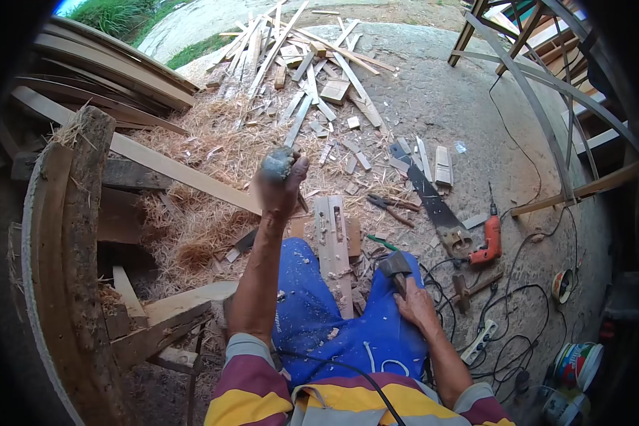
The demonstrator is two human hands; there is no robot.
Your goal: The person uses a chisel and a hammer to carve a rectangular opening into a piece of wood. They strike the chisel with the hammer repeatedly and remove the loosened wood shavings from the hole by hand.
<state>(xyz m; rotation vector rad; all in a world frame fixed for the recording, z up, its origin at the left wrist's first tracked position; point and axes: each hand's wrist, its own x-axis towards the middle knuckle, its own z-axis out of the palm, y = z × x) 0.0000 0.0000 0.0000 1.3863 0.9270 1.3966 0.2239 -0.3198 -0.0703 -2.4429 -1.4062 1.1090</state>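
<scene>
Fingers of the raised left hand [284, 193], near the centre of the frame, curl round a rough, grey-green rounded object [277, 164]; blur there hides its exact kind. At lower right of centre, the right hand [417, 309] grips a dark, blocky metal-headed tool [396, 266] against one knee of the bright blue cloth trousers [394, 326]. Between the knees, just below centre, lies a pale, slotted wooden board [331, 245], flecked with chips.

Rough grey concrete ground [504, 135] spreads to the right, bearing a dark-bladed handsaw with a wooden handle [433, 204], an orange-bodied power drill [487, 240] and a white oblong power strip [480, 342]. Curly straw-coloured shavings [199, 199] blanket the left of centre. Angular pale offcuts [309, 67] heap up at the top; long brown stacked planks [117, 64] fill the upper left.
</scene>
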